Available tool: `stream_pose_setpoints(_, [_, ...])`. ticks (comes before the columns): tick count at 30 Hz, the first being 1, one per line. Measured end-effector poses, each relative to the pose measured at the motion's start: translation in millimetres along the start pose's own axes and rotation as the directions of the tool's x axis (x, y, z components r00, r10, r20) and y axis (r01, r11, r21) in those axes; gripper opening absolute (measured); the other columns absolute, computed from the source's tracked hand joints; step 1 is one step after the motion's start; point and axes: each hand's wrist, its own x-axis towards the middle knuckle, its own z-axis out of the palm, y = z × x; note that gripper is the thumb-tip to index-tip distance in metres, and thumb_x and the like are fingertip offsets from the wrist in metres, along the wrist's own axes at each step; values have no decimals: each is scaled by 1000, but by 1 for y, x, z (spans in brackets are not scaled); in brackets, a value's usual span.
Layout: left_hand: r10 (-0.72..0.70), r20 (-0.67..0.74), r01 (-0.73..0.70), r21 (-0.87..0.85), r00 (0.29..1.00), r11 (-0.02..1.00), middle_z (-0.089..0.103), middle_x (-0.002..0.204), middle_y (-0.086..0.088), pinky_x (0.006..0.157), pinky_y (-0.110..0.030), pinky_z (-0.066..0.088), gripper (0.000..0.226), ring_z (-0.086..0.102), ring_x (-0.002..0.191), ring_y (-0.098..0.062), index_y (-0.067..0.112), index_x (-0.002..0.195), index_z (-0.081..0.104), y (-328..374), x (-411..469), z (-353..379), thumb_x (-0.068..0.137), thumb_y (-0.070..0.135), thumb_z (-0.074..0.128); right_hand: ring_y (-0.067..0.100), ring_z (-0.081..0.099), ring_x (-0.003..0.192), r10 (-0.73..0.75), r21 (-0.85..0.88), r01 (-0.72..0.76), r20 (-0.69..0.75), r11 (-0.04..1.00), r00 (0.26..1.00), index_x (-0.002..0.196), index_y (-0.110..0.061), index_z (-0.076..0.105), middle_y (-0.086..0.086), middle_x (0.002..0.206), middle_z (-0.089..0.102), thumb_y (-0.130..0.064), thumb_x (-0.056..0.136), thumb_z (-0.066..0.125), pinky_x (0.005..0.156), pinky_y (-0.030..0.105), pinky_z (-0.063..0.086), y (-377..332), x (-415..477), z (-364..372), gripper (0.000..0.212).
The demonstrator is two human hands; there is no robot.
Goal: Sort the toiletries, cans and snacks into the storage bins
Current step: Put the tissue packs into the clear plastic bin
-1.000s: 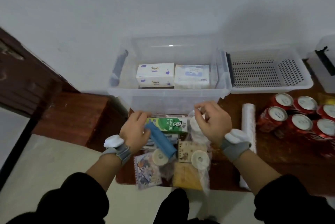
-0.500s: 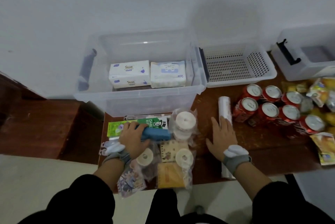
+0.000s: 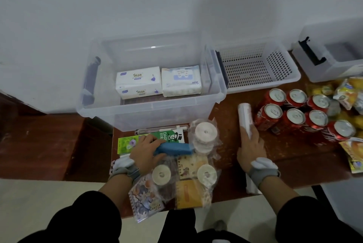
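The left hand (image 3: 146, 153) is shown clenched round the left end of a blue case (image 3: 174, 148), fingers curled over the top and thumb beneath. The case is held lying crosswise over a heap of toiletries at the near edge of the table (image 3: 227, 144); whether it is lifted clear of them cannot be told. The right hand (image 3: 250, 148) is laid flat, fingers straight, on a white roll (image 3: 245, 116) of thin plastic, which is not grasped. The roll lies lengthwise on the table and is seen beyond the fingertips and again behind the wrist.

Behind the case a green toothpaste box (image 3: 170, 136) is seen, with a pale green box (image 3: 126, 143) at its left. A clear bag of white discs (image 3: 206, 131) is found at the right end of the case. Nearer the person, a left disc (image 3: 161, 175) and a right disc (image 3: 206, 174) are seen in clear wrap, among a patterned notebook (image 3: 186, 166), a yellow notebook (image 3: 189, 193) and a cartoon notebook (image 3: 146, 198).

Beyond the heap a clear bin (image 3: 157, 114) is placed; a white tissue pack (image 3: 138, 82) and a blue-printed tissue pack (image 3: 180, 80) lie in it side by side. A white slotted basket (image 3: 263, 85) is set against its right side, and a third bin (image 3: 334, 69) further right. Red cans (image 3: 294, 114) are stood upright just right of the roll, with yellow snack packets (image 3: 347, 93) beside them.
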Motion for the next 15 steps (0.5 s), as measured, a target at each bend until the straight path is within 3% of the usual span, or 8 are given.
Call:
stream_pose_setpoints(3, [28, -83, -28, -5, 996, 1000, 62, 99, -5, 74, -43, 52, 52, 54, 89, -29, 16, 111, 67, 5, -1, -7, 78, 51, 49, 42, 41, 120, 4, 136, -11, 47, 991, 999, 152, -28, 15, 10, 156, 12, -11, 81, 59, 93, 47, 45, 3, 5, -5, 85])
stream_pose_setpoints(7, [48, -219, -48, 6, 974, 999, 60, 103, -4, 76, -37, 51, 47, 52, 92, -23, 13, 116, 64, 11, -7, -24, 85, 46, 51, 43, 40, 124, 151, 435, -188, 118, 881, 981, 152, -19, 13, 21, 147, 26, -17, 70, 77, 100, 47, 39, 8, 4, -8, 104])
stream_pose_setpoints(12, [119, -482, -82, 97, 868, 992, 61, 103, -9, 82, -27, 42, 44, 51, 94, -21, 5, 116, 64, 20, -18, -67, 89, 40, 56, 41, 49, 118, 182, 541, -196, 80, 818, 980, 148, -12, 29, 23, 135, 47, -25, 66, 83, 100, 47, 43, -4, -7, -23, 99])
stream_pose_setpoints(15, [111, -614, -49, 117, 781, 992, 60, 103, -11, 83, -29, 42, 43, 51, 93, -22, 4, 115, 63, 24, -16, -97, 89, 37, 57, 33, 57, 111, 216, 679, -182, 36, 711, 976, 145, -18, 35, 16, 132, 54, -26, 66, 83, 94, 47, 50, -11, -13, -49, 94])
